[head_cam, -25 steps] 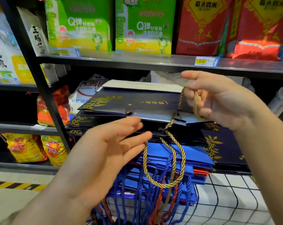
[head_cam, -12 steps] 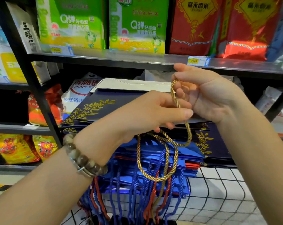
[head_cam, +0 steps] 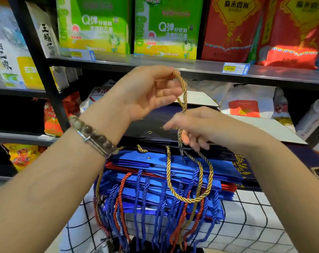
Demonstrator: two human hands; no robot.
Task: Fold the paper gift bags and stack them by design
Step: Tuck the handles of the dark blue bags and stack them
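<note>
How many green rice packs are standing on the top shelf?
2: the left green rice pack stands above the raised left hand, and the right green rice pack stands beside it, next to the red packs. More may be off-frame.

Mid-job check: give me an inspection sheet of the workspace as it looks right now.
Surface: checked cloth under the stack.
Job's things: navy bags on top, blue bags beneath, cord handles hanging over the front.
Clutter: white sack behind the stack.
Grips: left hand lifts a gold cord; right hand holds it lower down.
Cables: nothing seen.
Surroundings: shelf with green boxes and red packs.
</note>
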